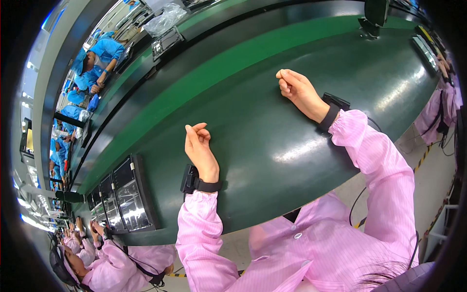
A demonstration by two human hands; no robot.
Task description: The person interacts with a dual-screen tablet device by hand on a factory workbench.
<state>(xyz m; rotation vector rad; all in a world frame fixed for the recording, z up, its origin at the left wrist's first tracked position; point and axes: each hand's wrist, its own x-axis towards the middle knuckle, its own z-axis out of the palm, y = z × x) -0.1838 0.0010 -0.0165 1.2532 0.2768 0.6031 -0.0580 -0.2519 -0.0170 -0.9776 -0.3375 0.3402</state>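
My left hand [198, 152] is above the green work table [253, 175] with its fingers loosely curled in toward the thumb. Nothing shows between them. To the right and farther away, my right hand [302, 95] hangs over the same table, its thumb and fingertips drawn together, with no object visible in it. A black strap with a small black box [188, 179] sits on my left wrist, and a similar black device [335, 102] is on my right wrist. Both hands are apart from each other, and neither touches any item.
Left on the table lies a black tray [141, 194] with clear-covered panels. A dark upright post [374, 18] stands at the far edge, and slim devices [425, 53] lie far right. Co-workers in blue [97, 61] work across the line; others in pink [121, 265] sit at left.
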